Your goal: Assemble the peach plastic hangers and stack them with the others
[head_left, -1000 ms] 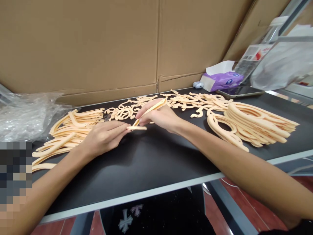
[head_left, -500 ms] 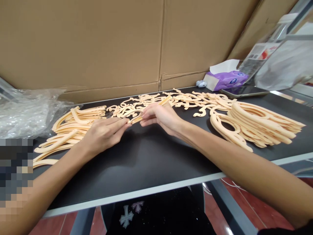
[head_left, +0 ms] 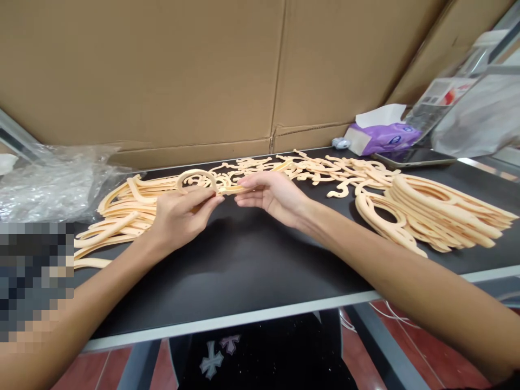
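Observation:
Both hands meet over the middle of the black table [head_left: 252,265]. My left hand [head_left: 181,216] pinches a pale orange curved hook-shaped piece [head_left: 195,176], its arch rising above my fingers. My right hand [head_left: 270,195] holds the other end of the same piece, fingers closed round a flat strip. Just behind the hands lies a scatter of small curly pieces [head_left: 309,168]. A stack of long curved pieces [head_left: 122,208] sits to the left, and a bigger stack of looped pieces [head_left: 430,208] to the right.
A cardboard wall [head_left: 203,76] stands along the table's back edge. Crumpled clear plastic [head_left: 52,181] lies at the far left. At the back right are a purple tissue pack [head_left: 384,135], a phone or tablet [head_left: 414,157] and a clear bag [head_left: 475,108].
The strip that my right hand held tilted up has come down level, and my left hand has lifted the hooked end so its arch shows. The camera shifted slightly left.

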Demonstrator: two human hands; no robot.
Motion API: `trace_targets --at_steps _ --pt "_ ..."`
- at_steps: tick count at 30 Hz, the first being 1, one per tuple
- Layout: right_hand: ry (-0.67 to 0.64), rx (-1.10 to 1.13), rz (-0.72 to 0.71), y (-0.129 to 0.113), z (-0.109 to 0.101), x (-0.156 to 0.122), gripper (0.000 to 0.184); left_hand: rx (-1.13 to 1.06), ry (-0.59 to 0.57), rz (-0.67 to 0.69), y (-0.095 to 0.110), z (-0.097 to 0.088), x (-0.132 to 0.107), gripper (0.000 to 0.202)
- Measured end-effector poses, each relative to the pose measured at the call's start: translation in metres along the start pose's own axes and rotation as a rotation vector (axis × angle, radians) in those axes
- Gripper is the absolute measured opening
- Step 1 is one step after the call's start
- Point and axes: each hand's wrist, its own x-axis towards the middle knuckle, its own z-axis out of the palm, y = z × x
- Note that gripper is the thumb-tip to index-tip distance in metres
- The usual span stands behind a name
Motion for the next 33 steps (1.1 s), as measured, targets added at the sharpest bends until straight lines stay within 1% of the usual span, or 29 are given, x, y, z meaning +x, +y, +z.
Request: trace_targets --at_steps 1,2,4,6,7,9,10,11,13,15,17,18,20,23,26,29,31,33 --pt "0.005 -0.003 -0.001 -0.001 -0.002 0.001 0.003 -0.026 -0.004 -0.05 0.0 -0.001 0.001 0.015" --pt "0.024 -0.006 -0.014 -0.002 -0.004 0.003 0.009 -0.059 -0.003 -0.116 0.001 -0.003 0.002 0.014" --pt "0.106 -0.02 -0.083 -0.006 -0.011 0.009 0.02 -0.151 0.013 -0.278 0.002 -0.006 0.004 0.015" --pt "0.221 -0.077 -0.195 -0.012 -0.02 0.015 0.027 -0.265 0.045 -0.421 0.004 -0.009 0.007 0.019" --pt "0.283 -0.135 -0.261 -0.015 -0.023 0.018 0.027 -0.32 0.062 -0.469 0.005 -0.009 0.007 0.02" --pt "0.374 -0.303 -0.41 -0.019 -0.027 0.02 0.026 -0.405 0.081 -0.516 0.008 -0.009 0.009 0.021" --pt "0.383 -0.4 -0.486 -0.02 -0.027 0.018 0.026 -0.441 0.083 -0.532 0.009 -0.009 0.009 0.022" --pt "0.361 -0.5 -0.549 -0.021 -0.025 0.016 0.026 -0.476 0.077 -0.549 0.01 -0.008 0.009 0.023" --pt "0.238 -0.701 -0.622 -0.019 -0.019 0.007 0.028 -0.544 0.042 -0.584 0.012 -0.007 0.009 0.026" --pt "0.081 -0.903 -0.619 -0.017 -0.012 -0.003 0.029 -0.593 -0.002 -0.619 0.012 -0.006 0.009 0.029" --pt "-0.046 -1.088 -0.592 -0.017 -0.008 -0.011 0.026 -0.61 -0.042 -0.647 0.01 -0.005 0.009 0.028" --pt "-0.09 -1.165 -0.574 -0.017 -0.008 -0.013 0.026 -0.609 -0.062 -0.654 0.009 -0.005 0.009 0.026" --pt "-0.143 -1.282 -0.533 -0.02 -0.009 -0.015 0.034 -0.593 -0.11 -0.649 0.007 -0.004 0.009 0.021" --pt "-0.164 -1.406 -0.463 -0.024 -0.012 -0.015 0.046 -0.545 -0.19 -0.618 0.007 -0.003 0.009 0.02" --pt "-0.142 -1.497 -0.389 -0.025 -0.013 -0.015 0.049 -0.399 -0.268 -0.59 0.009 -0.004 0.006 0.018" --pt "-0.097 -1.583 -0.32 -0.021 -0.012 -0.015 0.05 -0.22 -0.327 -0.535 0.008 -0.003 0.001 0.025" --pt "-0.059 -1.66 -0.296 -0.016 -0.011 -0.014 0.049 -0.12 -0.372 -0.455 0.005 -0.001 -0.005 0.023" --pt "-0.016 -1.75 -0.33 -0.012 -0.009 -0.013 0.044 -0.02 -0.42 -0.329 0.003 0.001 -0.01 0.022"
